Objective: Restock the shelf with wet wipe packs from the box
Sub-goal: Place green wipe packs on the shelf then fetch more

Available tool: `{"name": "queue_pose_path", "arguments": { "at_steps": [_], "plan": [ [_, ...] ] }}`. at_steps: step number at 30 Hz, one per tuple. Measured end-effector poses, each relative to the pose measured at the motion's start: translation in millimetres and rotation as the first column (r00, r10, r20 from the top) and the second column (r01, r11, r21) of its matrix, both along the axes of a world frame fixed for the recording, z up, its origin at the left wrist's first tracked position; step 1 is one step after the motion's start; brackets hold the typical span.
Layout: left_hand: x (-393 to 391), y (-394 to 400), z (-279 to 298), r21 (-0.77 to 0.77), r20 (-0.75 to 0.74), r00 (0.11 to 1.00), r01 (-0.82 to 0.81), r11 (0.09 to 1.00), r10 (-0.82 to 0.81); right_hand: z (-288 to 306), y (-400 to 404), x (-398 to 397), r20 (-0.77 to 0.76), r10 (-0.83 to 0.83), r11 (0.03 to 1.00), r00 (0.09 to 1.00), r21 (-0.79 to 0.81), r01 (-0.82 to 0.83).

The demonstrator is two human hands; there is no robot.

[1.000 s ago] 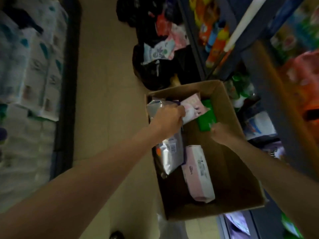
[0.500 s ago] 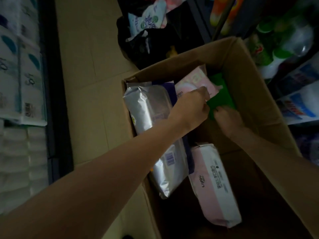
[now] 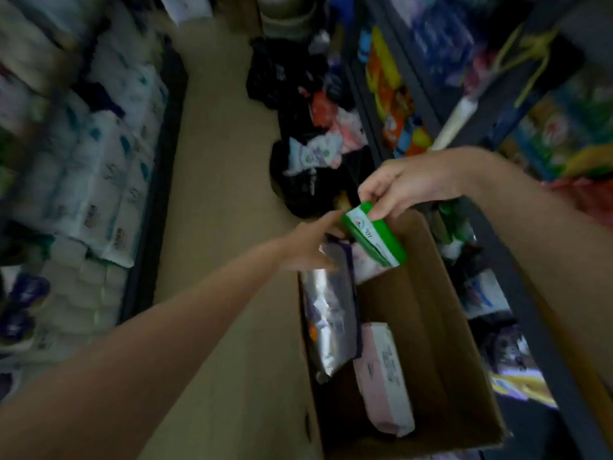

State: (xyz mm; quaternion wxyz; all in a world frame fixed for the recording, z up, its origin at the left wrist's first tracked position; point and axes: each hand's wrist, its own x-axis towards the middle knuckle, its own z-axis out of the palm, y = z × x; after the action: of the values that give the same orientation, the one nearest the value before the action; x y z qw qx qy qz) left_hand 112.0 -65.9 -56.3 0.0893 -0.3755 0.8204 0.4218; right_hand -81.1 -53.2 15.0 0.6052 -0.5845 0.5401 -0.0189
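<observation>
My right hand [image 3: 404, 185] pinches a small green wet wipe pack [image 3: 376, 235] by its top end and holds it above the far end of the open cardboard box [image 3: 431, 313] on the floor. My left hand [image 3: 310, 242] hovers blurred over the box's far left corner with fingers stretched out, holding nothing. Inside the box lie a silver pack [image 3: 328, 320] along the left wall, a pink pack [image 3: 384, 376] beside it, and another pale pink pack [image 3: 366, 265] under the green one.
A dark shelf [image 3: 517, 277] on the right holds bottles and coloured packs. White tissue bundles [image 3: 109, 167] fill the left shelving. Black bags with loose packs [image 3: 315, 154] lie on the beige floor [image 3: 225, 161] beyond the box.
My right hand has lifted the green pack up out of the box. My left hand has let go of the pale pink pack and drawn back to the left. The view has tilted up.
</observation>
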Motion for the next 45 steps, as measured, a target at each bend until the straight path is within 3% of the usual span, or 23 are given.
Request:
{"name": "queue_pose_path", "arguments": {
  "at_steps": [4, 6, 8, 10, 13, 16, 20, 22, 25, 28, 31, 33, 36, 38, 40, 41, 43, 45],
  "plan": [
    [101.6, -23.8, 107.1, -0.21, -0.083, 0.971, -0.236, 0.949, 0.223, 119.1, -15.2, 72.1, 0.227, 0.046, 0.996, 0.973, -0.088, -0.027],
    [163.8, -20.9, 154.3, 0.005, -0.277, 0.848, -0.47, 0.883, 0.453, 163.6, -10.8, 122.5, 0.329, 0.058, 0.988, 0.942, -0.154, -0.007],
    [231.4, -7.7, 199.4, 0.278, -0.378, 0.597, -0.656, 0.701, 0.708, 201.4, -5.4, 178.0, 0.443, 0.112, 0.977, 0.889, -0.212, -0.017],
    [298.5, 15.9, 240.9, 0.48, -0.379, 0.459, -0.644, 0.595, 0.803, 236.1, 4.4, 239.7, 0.56, 0.142, 0.972, 0.817, -0.234, -0.009],
    [403.2, 72.2, 296.2, 0.571, -0.539, 0.292, -0.563, 0.598, 0.79, 281.1, 16.1, 342.6, 0.63, 0.228, 0.954, 0.742, -0.297, -0.041],
    [503.9, 138.3, 352.8, 0.409, -0.659, 0.19, -0.721, 0.56, 0.728, 315.5, 27.2, 449.8, 0.556, 0.37, 0.914, 0.744, -0.362, -0.183],
    [620.8, 222.9, 434.2, -0.038, -0.639, 0.292, -0.936, 0.35, 0.711, 368.8, 68.4, 579.3, 0.178, 0.56, 0.719, 0.809, -0.589, -0.369],
    [658.0, 264.4, 471.1, -0.318, -0.53, 0.389, -0.915, 0.248, 0.754, 400.5, 100.2, 642.9, 0.192, 0.628, 0.643, 0.754, -0.674, -0.363],
    [690.9, 322.8, 515.5, -0.562, -0.401, 0.388, -0.82, 0.112, 0.83, 438.3, 159.3, 739.2, 0.16, 0.797, 0.47, 0.582, -0.771, -0.43],
    [723.4, 378.9, 545.0, -0.687, -0.339, 0.321, -0.726, 0.0, 0.884, 458.6, 212.0, 817.2, 0.022, 0.875, 0.252, 0.483, -0.874, -0.417],
    [755.5, 430.5, 562.5, -0.725, -0.362, 0.233, -0.68, -0.115, 0.902, 472.2, 249.9, 870.9, 0.123, 0.935, 0.256, 0.333, -0.884, -0.392],
    [766.1, 452.1, 569.8, -0.714, -0.415, 0.219, -0.68, -0.166, 0.883, 482.3, 270.7, 896.9, 0.13, 0.958, 0.231, 0.257, -0.88, -0.416],
    [779.8, 468.1, 580.4, -0.713, -0.458, 0.146, -0.65, -0.264, 0.877, 500.3, 285.9, 923.5, 0.002, 0.977, 0.096, 0.212, -0.897, -0.431],
    [796.2, 479.9, 586.1, -0.661, -0.475, 0.044, -0.678, -0.323, 0.879, 513.5, 279.5, 935.1, -0.005, 0.975, 0.088, 0.224, -0.911, -0.402],
    [811.3, 484.1, 580.8, -0.621, -0.35, -0.106, -0.717, -0.316, 0.931, 525.3, 263.7, 944.6, 0.113, 0.962, 0.193, 0.248, -0.926, -0.325],
    [819.5, 482.0, 573.2, -0.666, -0.206, -0.155, -0.701, -0.254, 0.966, 529.9, 256.8, 948.6, 0.19, 0.95, 0.26, 0.249, -0.92, -0.292],
    [827.3, 469.1, 549.0, -0.748, 0.147, -0.185, -0.663, -0.013, 0.972, 535.7, 250.3, 958.3, 0.292, 0.925, 0.35, 0.242, -0.904, -0.246],
    [829.8, 451.8, 518.8, -0.711, 0.485, -0.219, -0.663, 0.235, 0.847, 538.9, 250.8, 969.2, 0.338, 0.913, 0.383, 0.229, -0.902, -0.199]
  ]
}}
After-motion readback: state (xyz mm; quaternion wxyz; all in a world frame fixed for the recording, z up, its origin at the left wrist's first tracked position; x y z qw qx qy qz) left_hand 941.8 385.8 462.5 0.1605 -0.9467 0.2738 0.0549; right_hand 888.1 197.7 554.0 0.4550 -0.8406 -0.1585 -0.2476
